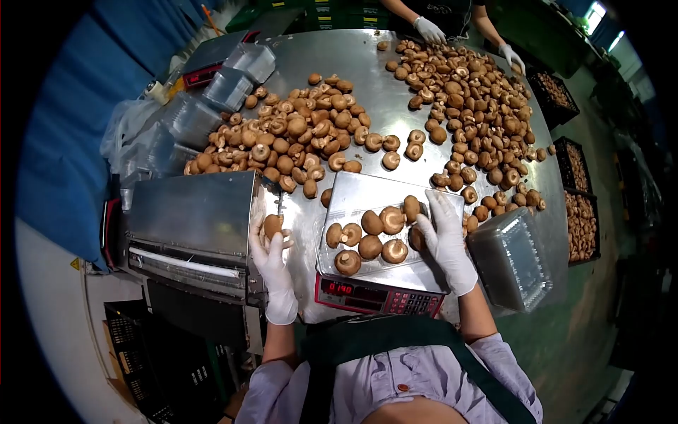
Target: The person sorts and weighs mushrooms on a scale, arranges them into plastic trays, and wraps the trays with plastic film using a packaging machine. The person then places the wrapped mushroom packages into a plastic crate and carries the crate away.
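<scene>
My left hand (274, 272), in a white glove, holds a brown mushroom (272, 226) at its fingertips beside the metal box's edge. My gloved right hand (448, 244) is at the right side of a clear plastic tray (326, 267), its fingers stretched out. A mushroom (417, 239) is close against its thumb side, partly hidden; whether they touch I cannot tell. Several mushrooms (370, 246) lie in the tray, some stem up, some cap up. Beneath the tray is a weighing scale (417, 281) with a metal plate and a red lit display (340, 288).
Loose mushrooms form a left pile (296, 127) and a larger right pile (487, 106) on the metal table (304, 60). Stacked clear trays (512, 258) stand right. A metal box (191, 205) flanks my left. Across the table are a co-worker's gloved hands (429, 30). Crates (583, 226) line the floor.
</scene>
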`<state>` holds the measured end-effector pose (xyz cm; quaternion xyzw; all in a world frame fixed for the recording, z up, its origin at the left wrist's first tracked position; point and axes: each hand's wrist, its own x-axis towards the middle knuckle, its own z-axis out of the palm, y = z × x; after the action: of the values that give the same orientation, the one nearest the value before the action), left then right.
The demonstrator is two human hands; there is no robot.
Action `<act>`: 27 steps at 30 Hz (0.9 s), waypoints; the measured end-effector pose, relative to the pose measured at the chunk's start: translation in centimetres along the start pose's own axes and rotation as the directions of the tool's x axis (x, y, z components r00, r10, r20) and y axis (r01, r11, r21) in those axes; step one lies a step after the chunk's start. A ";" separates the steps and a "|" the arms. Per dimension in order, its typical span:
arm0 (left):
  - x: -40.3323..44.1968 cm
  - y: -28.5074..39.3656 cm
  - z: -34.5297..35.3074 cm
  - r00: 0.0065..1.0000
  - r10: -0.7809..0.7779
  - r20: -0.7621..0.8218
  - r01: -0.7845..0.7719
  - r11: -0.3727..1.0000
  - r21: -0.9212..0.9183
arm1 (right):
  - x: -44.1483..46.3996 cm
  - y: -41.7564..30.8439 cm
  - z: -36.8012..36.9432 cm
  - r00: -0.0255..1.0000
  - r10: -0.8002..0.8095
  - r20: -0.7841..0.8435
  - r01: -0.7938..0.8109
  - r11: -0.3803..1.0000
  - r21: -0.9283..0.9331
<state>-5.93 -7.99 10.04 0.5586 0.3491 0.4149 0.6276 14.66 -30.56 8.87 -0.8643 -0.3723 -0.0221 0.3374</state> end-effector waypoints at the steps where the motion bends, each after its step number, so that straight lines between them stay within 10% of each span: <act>1: 0.2 -0.3 0.1 1.000 -0.011 -0.009 0.011 1.000 0.009 | -0.1 -0.2 -0.5 0.999 0.049 -0.016 -0.047 0.993 0.108; 17: 0.8 -2.6 0.0 0.999 -0.001 0.032 -0.003 0.990 0.143 | -4.1 -0.7 -4.5 0.913 0.404 0.052 -0.403 0.878 0.258; 27: -1.4 1.0 2.4 0.923 0.291 0.250 -0.374 0.829 0.416 | -3.9 -1.4 -3.9 0.968 0.244 -0.057 -0.223 0.942 0.249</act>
<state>-4.51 -10.21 11.31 0.7767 0.2766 0.3736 0.4250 11.75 -34.63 11.51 -0.8532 -0.2519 0.0257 0.4560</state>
